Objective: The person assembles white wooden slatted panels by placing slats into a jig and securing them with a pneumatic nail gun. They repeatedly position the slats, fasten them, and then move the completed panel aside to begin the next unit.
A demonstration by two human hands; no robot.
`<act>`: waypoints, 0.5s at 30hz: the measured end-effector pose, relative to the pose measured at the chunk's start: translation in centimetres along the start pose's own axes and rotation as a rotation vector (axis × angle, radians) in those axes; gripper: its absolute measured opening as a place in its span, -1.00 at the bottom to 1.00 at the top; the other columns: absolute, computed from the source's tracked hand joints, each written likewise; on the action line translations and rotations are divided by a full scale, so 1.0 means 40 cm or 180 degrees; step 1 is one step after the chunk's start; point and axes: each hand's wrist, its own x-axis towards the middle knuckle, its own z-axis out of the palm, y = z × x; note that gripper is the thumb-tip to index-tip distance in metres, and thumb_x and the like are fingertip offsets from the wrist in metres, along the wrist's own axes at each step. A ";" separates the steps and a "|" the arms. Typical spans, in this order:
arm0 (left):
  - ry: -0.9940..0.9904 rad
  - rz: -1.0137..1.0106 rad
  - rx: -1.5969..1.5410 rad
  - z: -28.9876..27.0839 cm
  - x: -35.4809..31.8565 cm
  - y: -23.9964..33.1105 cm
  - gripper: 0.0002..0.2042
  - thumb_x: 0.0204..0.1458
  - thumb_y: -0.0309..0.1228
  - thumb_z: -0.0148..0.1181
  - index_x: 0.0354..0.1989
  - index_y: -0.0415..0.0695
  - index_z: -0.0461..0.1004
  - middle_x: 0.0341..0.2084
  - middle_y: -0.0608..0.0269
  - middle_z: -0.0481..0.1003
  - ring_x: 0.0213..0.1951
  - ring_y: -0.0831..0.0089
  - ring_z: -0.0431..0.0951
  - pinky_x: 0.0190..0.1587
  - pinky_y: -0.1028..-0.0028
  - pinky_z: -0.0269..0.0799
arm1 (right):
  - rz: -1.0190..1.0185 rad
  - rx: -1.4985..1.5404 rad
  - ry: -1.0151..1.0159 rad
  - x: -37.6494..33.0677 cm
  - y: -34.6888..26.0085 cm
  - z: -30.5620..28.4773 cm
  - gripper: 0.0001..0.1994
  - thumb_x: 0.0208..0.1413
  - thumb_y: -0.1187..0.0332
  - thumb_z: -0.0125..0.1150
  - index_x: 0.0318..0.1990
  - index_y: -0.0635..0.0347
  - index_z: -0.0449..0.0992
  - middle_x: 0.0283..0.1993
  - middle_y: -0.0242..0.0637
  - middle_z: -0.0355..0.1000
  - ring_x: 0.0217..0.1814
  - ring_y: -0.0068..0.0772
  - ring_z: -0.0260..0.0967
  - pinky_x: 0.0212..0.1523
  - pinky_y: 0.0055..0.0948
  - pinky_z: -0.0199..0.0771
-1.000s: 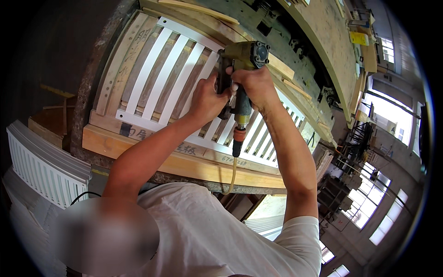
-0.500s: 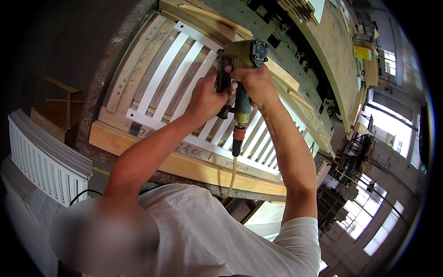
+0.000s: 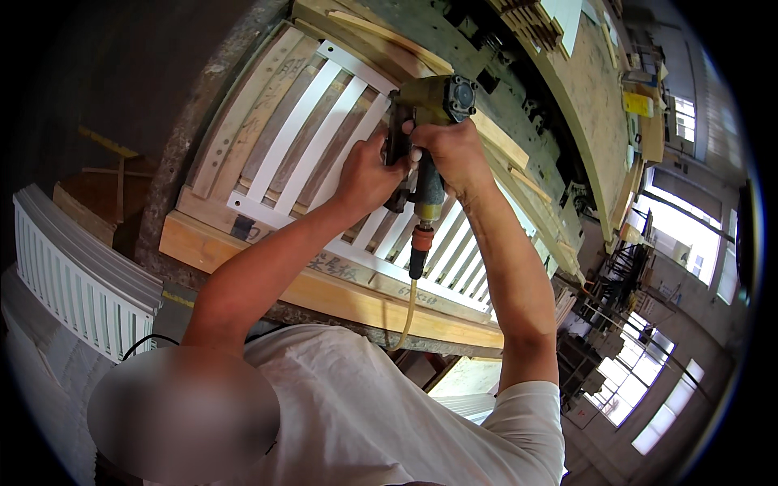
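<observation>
Both my hands grip a yellow-green pneumatic nail gun (image 3: 435,99) pressed down onto a white slatted panel (image 3: 301,144). My left hand (image 3: 369,174) wraps the tool's body from the left, close to the slats. My right hand (image 3: 454,150) holds the handle from above. An orange coupling and a pale air hose (image 3: 409,304) hang from the handle toward my chest. The panel lies in a wooden jig frame (image 3: 243,243) on the workbench.
A stack of white slatted panels (image 3: 77,279) stands at the lower left. Loose wooden strips (image 3: 494,138) lie beyond the tool. A long workbench (image 3: 592,121) with clutter runs along the upper right, and bright windows (image 3: 648,381) lie at the right.
The view has shifted slightly. Both hands stay on the nail gun at about the same spot on the panel.
</observation>
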 end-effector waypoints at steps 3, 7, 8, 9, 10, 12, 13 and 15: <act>0.0065 0.0098 -0.0071 -0.013 0.008 0.009 -0.74 -0.04 -0.47 0.27 -0.18 -0.25 0.42 -0.51 0.29 0.49 -0.49 0.59 0.35 -0.37 0.50 0.35 | -0.0009 -0.0032 -0.0084 0.008 -0.012 0.007 -0.83 -0.12 0.55 0.20 -0.32 0.44 0.52 -0.60 -0.25 0.39 -0.64 -0.47 0.32 -0.59 -0.49 0.36; 0.0337 0.0258 -0.0276 -0.026 0.027 -0.018 -0.71 -0.09 -0.38 0.32 -0.23 -0.24 0.43 -0.53 0.09 0.53 -0.44 0.20 0.52 -0.35 0.30 0.43 | -0.0081 -0.0218 -0.0208 0.028 -0.038 0.030 -0.88 -0.05 0.50 0.24 -0.43 0.42 0.49 -0.61 -0.26 0.40 -0.66 -0.49 0.31 -0.62 -0.47 0.33; 0.0294 0.0163 -0.0249 -0.039 0.025 0.007 -0.74 -0.06 -0.44 0.29 -0.21 -0.25 0.42 -0.50 0.16 0.52 -0.45 0.38 0.48 -0.32 0.39 0.42 | -0.0109 -0.0214 -0.0220 0.032 -0.040 0.033 -0.86 -0.02 0.48 0.25 -0.48 0.40 0.48 -0.62 -0.27 0.39 -0.67 -0.50 0.31 -0.63 -0.46 0.32; 0.0248 0.0069 -0.0221 -0.048 0.024 0.022 -0.76 -0.04 -0.51 0.25 -0.19 -0.26 0.41 -0.47 0.23 0.51 -0.45 0.56 0.43 -0.30 0.48 0.40 | -0.0123 -0.0183 -0.0217 0.035 -0.039 0.036 -0.86 -0.02 0.48 0.25 -0.49 0.40 0.48 -0.62 -0.27 0.39 -0.67 -0.50 0.30 -0.63 -0.46 0.32; 0.0237 0.0058 -0.0124 -0.055 0.024 0.026 -0.76 -0.04 -0.51 0.25 -0.19 -0.26 0.41 -0.47 0.22 0.51 -0.45 0.56 0.44 -0.30 0.48 0.40 | -0.0142 -0.0158 -0.0220 0.036 -0.041 0.042 -0.86 -0.02 0.48 0.25 -0.49 0.40 0.48 -0.62 -0.28 0.39 -0.67 -0.50 0.30 -0.63 -0.46 0.32; 0.0207 0.0037 0.0073 -0.065 0.024 0.029 -0.75 -0.05 -0.52 0.25 -0.18 -0.25 0.41 -0.47 0.21 0.51 -0.44 0.55 0.45 -0.29 0.47 0.41 | -0.0155 -0.0196 -0.0206 0.036 -0.047 0.048 -0.86 -0.02 0.48 0.25 -0.49 0.39 0.47 -0.62 -0.28 0.39 -0.67 -0.50 0.30 -0.63 -0.46 0.32; 0.0255 0.0076 0.0024 -0.065 0.026 0.021 -0.75 -0.05 -0.51 0.25 -0.18 -0.25 0.41 -0.48 0.21 0.51 -0.45 0.54 0.45 -0.31 0.47 0.41 | -0.0143 -0.0264 -0.0201 0.034 -0.053 0.053 -0.87 -0.02 0.48 0.25 -0.49 0.38 0.47 -0.62 -0.28 0.39 -0.67 -0.51 0.30 -0.63 -0.46 0.32; 0.0347 0.0155 -0.0072 -0.060 0.031 -0.001 -0.75 -0.05 -0.51 0.25 -0.17 -0.24 0.41 -0.49 0.21 0.51 -0.46 0.53 0.43 -0.33 0.46 0.40 | -0.0120 -0.0370 -0.0182 0.034 -0.059 0.061 -0.88 -0.03 0.49 0.24 -0.48 0.38 0.47 -0.62 -0.28 0.39 -0.67 -0.50 0.30 -0.63 -0.46 0.32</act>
